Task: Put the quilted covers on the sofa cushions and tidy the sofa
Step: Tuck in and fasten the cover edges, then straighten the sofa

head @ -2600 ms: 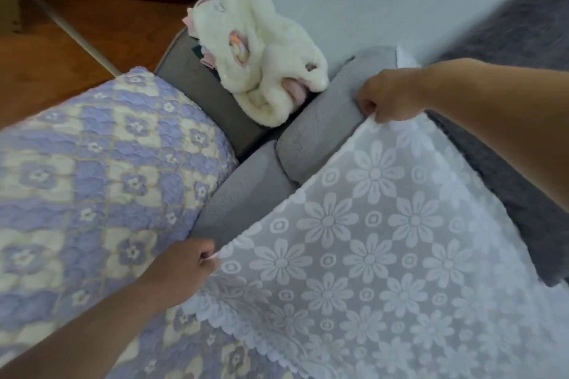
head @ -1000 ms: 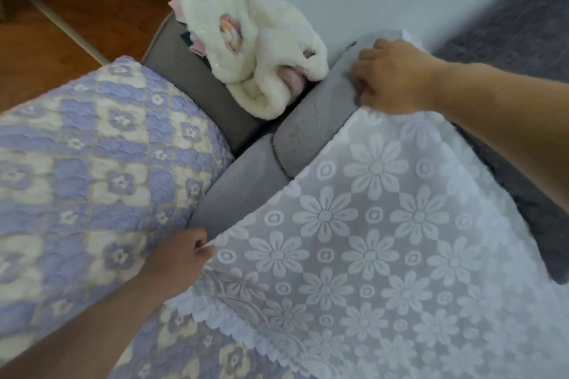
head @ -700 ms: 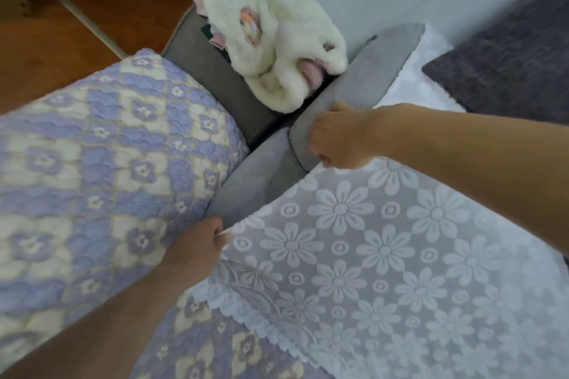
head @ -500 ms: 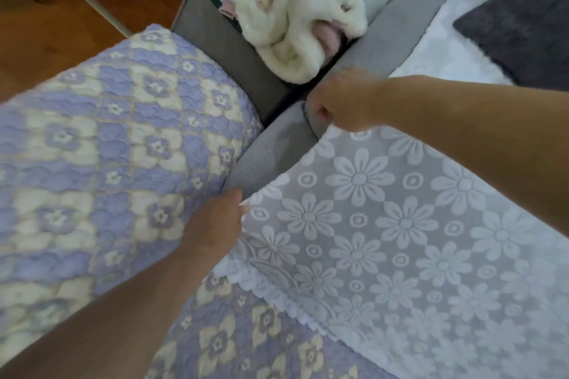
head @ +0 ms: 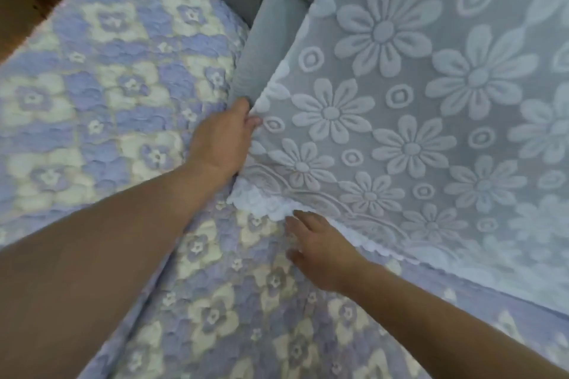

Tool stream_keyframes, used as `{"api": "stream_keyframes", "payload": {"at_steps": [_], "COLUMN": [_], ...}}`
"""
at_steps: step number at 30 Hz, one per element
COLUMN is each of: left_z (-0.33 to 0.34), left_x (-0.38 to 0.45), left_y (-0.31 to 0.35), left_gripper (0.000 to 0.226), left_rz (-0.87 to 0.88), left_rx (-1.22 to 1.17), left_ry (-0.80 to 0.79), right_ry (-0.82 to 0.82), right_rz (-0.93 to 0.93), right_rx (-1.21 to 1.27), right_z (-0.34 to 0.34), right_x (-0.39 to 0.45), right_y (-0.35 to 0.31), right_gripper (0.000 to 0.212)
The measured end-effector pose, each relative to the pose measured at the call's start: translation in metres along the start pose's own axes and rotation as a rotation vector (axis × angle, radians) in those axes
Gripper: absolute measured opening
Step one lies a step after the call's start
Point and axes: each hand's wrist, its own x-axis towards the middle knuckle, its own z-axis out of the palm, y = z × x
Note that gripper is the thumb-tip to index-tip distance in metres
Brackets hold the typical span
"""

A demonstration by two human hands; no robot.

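The left hand (head: 220, 140) pinches the side edge of the white flowered cover (head: 409, 120), which drapes over the grey cushion (head: 261, 40). The right hand (head: 320, 251) rests with fingers spread loosely, apparently touching the cover's scalloped hem, on the purple quilt (head: 101, 77).

body: 2 bare forearms | sleeves: none in view | hands (head: 220, 140): bare, no rings or watch visible
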Motion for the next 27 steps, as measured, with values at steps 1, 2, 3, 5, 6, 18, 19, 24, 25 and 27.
{"api": "stream_keyframes", "payload": {"at_steps": [1,2,3,5,6,18,19,24,25,27], "left_z": [-0.002,0.001,0.001,0.000,0.002,0.022,0.028,0.069,0.077,0.090], "left_x": [0.002,0.001,0.003,0.004,0.002,-0.015,-0.020,-0.043,-0.048,-0.054], "left_y": [0.000,-0.001,0.000,-0.001,-0.003,-0.014,-0.012,-0.032,-0.037,-0.047], "left_gripper": [0.024,0.023,0.024,0.025,0.026,0.016,0.015,0.025,0.030,0.036], "left_rz": [0.021,0.037,0.039,0.032,0.043,-0.266,-0.298,-0.418,-0.488,-0.631], "left_rx": [0.007,0.032,0.042,0.027,0.011,-0.284,-0.275,0.015,0.001,-0.070], "left_ry": [-0.013,-0.029,-0.028,-0.008,0.014,-0.292,-0.333,-0.431,-0.399,-0.232], "right_ry": [0.070,0.173,0.267,0.360,0.390,0.441,0.427,0.426,0.438,0.451], "right_rz": [-0.037,-0.058,-0.036,0.072,0.125,-0.020,-0.018,-0.042,-0.051,-0.076], "right_rx": [-0.006,0.011,0.021,0.091,0.140,0.423,0.443,0.411,0.378,0.316], "right_z": [0.016,0.035,0.043,0.048,0.050,0.059,0.058,0.065,0.068,0.068], "right_x": [0.015,0.035,0.055,0.093,0.110,0.100,0.101,0.106,0.107,0.108], "right_y": [-0.002,-0.010,-0.019,-0.041,-0.052,-0.027,-0.025,-0.024,-0.023,-0.022], "right_gripper": [0.065,0.064,0.065,0.068,0.070,0.072,0.073,0.073,0.072,0.071]}}
